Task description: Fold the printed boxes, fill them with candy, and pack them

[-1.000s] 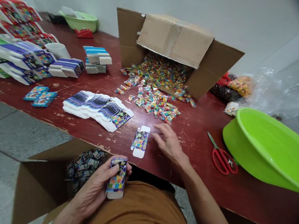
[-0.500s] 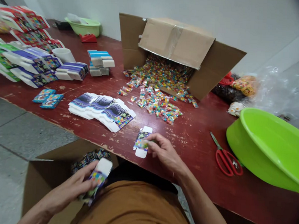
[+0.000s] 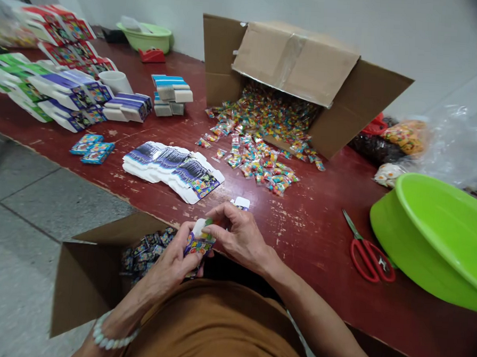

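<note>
My left hand [image 3: 174, 257] grips a small purple candy box [image 3: 200, 244] with its white flap up, above the table's front edge. Close against the box's top, my right hand [image 3: 237, 234] pinches a small candy packet [image 3: 209, 223], green and yellow where it shows. Another flat carton [image 3: 242, 202] lies on the table, mostly hidden behind my right hand. A fanned stack of flat purple cartons [image 3: 171, 167] lies just beyond my hands. Past it, loose candy packets [image 3: 259, 166] spill out of a big cardboard box [image 3: 296, 59] lying on its side.
Red-handled scissors [image 3: 372, 260] and a large green basin [image 3: 430, 247] are at the right. Below the table edge, an open carton [image 3: 77, 282] holds several filled dark boxes [image 3: 149, 251]. Stacks of red cartons [image 3: 62, 25] and two blue packs [image 3: 98, 153] are at the left.
My left hand has lifted the box up and to the right. My right hand has brought the candy packet left to the box's top. The view has shifted slightly.
</note>
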Tool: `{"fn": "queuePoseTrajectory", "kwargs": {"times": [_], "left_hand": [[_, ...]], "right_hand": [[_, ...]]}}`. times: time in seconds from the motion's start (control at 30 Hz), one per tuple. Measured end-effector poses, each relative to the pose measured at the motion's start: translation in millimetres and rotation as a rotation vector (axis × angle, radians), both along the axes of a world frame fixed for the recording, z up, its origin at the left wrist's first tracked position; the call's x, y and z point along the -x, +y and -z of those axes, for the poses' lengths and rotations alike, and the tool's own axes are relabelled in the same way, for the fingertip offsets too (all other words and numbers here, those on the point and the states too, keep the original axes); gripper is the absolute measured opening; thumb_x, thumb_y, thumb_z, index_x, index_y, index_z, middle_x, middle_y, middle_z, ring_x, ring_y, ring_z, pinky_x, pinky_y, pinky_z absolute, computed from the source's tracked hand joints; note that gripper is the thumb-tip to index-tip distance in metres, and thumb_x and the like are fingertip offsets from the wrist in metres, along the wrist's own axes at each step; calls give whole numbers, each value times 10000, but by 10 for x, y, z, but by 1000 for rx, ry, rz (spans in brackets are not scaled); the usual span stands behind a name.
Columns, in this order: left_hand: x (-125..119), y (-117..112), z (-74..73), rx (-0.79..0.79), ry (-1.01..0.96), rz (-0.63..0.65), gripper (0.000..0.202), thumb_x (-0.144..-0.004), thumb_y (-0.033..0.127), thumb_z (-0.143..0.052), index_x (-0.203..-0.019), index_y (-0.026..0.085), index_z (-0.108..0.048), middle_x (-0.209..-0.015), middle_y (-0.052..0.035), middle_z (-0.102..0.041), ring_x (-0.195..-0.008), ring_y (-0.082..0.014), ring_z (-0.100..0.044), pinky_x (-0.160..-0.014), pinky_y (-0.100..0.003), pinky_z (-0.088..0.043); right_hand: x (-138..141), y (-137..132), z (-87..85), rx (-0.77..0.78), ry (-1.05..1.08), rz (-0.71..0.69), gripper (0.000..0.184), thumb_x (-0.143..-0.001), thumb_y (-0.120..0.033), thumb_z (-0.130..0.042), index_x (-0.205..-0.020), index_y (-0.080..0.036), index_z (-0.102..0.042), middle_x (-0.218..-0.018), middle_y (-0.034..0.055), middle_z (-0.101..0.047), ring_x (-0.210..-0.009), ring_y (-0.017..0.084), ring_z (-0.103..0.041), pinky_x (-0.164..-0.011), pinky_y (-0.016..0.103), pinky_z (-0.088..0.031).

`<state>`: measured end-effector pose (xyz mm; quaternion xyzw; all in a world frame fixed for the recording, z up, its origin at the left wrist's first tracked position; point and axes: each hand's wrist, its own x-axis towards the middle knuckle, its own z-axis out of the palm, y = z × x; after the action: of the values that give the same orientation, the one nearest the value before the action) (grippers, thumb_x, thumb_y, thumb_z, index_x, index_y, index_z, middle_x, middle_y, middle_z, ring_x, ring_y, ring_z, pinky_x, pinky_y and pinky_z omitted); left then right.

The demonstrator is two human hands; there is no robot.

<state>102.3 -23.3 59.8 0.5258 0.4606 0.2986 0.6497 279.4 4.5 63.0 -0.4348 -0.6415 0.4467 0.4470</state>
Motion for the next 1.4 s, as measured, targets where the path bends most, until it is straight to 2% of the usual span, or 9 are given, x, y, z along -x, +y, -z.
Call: {"fn": "queuePoseTrajectory", "kwargs": {"times": [0.23, 0.4, 0.57, 0.7, 0.93, 1.03, 1.2, 1.3, 1.4], "left_hand": [[-48, 12, -43, 65, -124, -46, 435, -799, 266, -640, -1178, 216, -432, -812, 3, -686, -556, -143, -614, -534, -273, -482], [-119, 43, 30, 85, -189, -118, 510, -750, 239, -672, -1209, 225, -450, -784, 33, -645, -507, -129, -593, -494, -258, -470], [-179, 27, 38, 42, -148, -151, 521, -789, 273, -657, -1250, 218, -421, -804, 16, -648, -510, -140, -593, -502, -275, -475], [-166, 30, 39, -29, -58, -187, 507, -748, 223, -657, -1226, 216, -490, -848, 5, -642, -593, -141, -587, -552, -265, -476], [-190, 48, 64, 77, -234, -227, 536, -802, 398, -679, -1265, 228, -470, -850, 7, -654, -498, -128, -580, -481, -264, -474], [-204, 65, 13, 143, -305, -324, 524, -827, 539, -644, -1223, 208, -554, -946, -37, -694, -601, -167, -630, -507, -276, -506], [-192, 96, -43, 166, -328, -336, 539, -797, 522, -696, -1217, 202, -586, -876, -31, -705, -672, -205, -655, -518, -276, -528], [-197, 97, -2, 168, -336, -301, 636, -791, 547, -693, -1299, 210, -512, -755, -10, -682, -559, -199, -639, -449, -286, -522], [-227, 84, 53, 162, -325, -319, 607, -769, 496, -736, -1261, 218, -515, -782, -6, -688, -552, -196, -656, -413, -273, -528]], "right_hand": [[13, -12, 26, -47, 38, 139, 96, -822, -250, -739, -892, -194, -703, -752, -8, -677, -630, 118, -582, -595, 239, -451], [-20, -30, -37, -200, -178, 28, 113, -916, -281, -671, -844, -228, -741, -855, 26, -718, -841, 173, -630, -856, 346, -463], [28, -3, 25, 61, -29, 203, 136, -891, -329, -670, -887, -213, -740, -766, 9, -697, -690, 156, -606, -666, 281, -478], [78, -21, 62, 194, 129, 157, 187, -837, -382, -719, -829, -195, -715, -734, 0, -699, -620, 140, -598, -584, 252, -467], [-44, -42, 57, -253, -224, 167, 129, -907, -294, -689, -807, -215, -715, -775, 24, -661, -785, 171, -585, -785, 318, -457], [-58, -64, 14, -296, -308, 25, 141, -952, -286, -631, -864, -222, -721, -900, 46, -627, -885, 184, -566, -834, 342, -455], [-30, -77, 67, 12, -5, -66, 201, -964, -372, -586, -895, -216, -693, -928, 34, -582, -883, 163, -575, -786, 302, -504], [-33, -69, 115, 352, 379, 21, 338, -830, -467, -738, -1046, -227, -637, -902, 12, -622, -748, 140, -591, -636, 253, -517], [-19, -55, 133, 584, 548, -120, 517, -665, -467, -873, -1034, -211, -616, -898, 5, -659, -667, 121, -594, -575, 236, -516]]}}
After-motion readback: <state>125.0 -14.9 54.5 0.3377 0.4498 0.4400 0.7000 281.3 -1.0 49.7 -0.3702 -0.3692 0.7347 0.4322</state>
